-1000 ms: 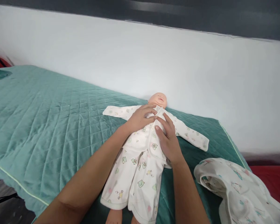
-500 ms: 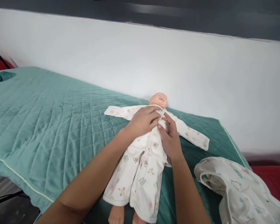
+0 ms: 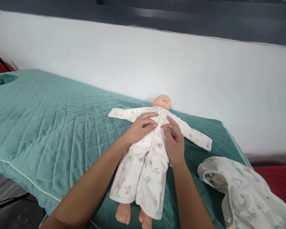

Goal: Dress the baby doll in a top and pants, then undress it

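A baby doll [image 3: 163,101] lies on its back on a green quilted cover, its bare feet towards me. It wears a white printed jacket [image 3: 146,144] with sleeves spread to both sides, and matching trousers [image 3: 146,181]. Down the chest, the jacket's front edges meet along a buttoned strip. My left hand [image 3: 143,126] rests on the chest to the left of this strip, fingers stretched towards it. On the other side, my right hand [image 3: 175,136] touches the cloth with loosely bent fingers, thumb apart from the forefinger. No cloth visibly gathers between the fingers of either hand.
A crumpled white printed baby garment [image 3: 243,190] lies at the right edge of the green cover [image 3: 69,127]. Behind the doll's head stands a white wall [image 3: 124,57]. Something red [image 3: 276,178] shows beyond the cover at the right.
My hands have drawn slightly apart and down from the jacket's neck, so the buttoned strip shows between them. The doll's legs and feet now show more fully.
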`<state>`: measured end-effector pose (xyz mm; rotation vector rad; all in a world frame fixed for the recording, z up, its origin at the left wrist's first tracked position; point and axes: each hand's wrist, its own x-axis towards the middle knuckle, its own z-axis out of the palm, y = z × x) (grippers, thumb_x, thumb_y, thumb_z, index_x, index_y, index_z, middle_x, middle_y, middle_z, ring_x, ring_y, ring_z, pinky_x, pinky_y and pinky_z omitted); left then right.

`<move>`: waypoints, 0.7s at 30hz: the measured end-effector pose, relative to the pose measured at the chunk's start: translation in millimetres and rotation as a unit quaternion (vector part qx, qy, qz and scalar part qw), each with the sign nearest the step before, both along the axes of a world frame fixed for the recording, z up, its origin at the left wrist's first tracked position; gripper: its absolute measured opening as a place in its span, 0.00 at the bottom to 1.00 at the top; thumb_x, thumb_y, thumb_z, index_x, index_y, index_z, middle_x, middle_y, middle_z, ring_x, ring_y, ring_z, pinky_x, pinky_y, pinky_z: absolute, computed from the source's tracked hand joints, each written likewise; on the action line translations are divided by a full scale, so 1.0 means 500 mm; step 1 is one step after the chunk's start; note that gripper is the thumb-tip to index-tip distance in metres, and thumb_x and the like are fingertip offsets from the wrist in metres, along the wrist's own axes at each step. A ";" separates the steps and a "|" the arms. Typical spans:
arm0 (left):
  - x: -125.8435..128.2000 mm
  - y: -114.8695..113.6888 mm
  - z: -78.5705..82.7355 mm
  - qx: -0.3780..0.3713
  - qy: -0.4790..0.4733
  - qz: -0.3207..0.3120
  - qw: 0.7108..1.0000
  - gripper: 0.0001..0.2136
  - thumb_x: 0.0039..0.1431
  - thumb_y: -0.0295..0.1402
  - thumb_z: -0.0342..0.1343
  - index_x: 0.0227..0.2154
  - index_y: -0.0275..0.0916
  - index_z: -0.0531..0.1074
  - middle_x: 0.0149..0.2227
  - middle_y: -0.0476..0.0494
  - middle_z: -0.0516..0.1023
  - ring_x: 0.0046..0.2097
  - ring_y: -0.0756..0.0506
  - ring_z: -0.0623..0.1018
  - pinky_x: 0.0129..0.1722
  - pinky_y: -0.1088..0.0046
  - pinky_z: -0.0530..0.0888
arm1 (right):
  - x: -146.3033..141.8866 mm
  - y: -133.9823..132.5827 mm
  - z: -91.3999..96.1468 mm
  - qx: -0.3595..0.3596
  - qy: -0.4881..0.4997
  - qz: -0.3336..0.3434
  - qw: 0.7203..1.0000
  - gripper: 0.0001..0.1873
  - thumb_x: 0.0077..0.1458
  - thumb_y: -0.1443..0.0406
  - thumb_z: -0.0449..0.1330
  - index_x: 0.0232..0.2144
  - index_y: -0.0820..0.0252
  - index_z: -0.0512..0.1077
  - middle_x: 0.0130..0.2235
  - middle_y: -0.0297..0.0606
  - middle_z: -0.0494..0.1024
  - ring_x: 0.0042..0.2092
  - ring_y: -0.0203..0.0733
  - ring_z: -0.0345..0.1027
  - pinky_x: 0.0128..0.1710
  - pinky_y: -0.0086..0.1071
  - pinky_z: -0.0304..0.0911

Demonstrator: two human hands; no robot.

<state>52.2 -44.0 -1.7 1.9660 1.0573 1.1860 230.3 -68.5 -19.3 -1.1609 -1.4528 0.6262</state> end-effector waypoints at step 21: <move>-0.033 0.027 0.001 -0.044 0.016 -0.133 0.990 0.09 0.64 0.39 0.59 0.44 0.50 0.80 0.69 0.50 0.61 0.72 0.41 0.56 0.70 0.56 0.60 | -0.014 -0.026 0.015 0.038 -0.028 -0.043 0.998 0.13 0.61 0.60 0.58 0.29 0.51 0.81 0.55 0.36 0.78 0.59 0.50 0.69 0.63 0.51 0.60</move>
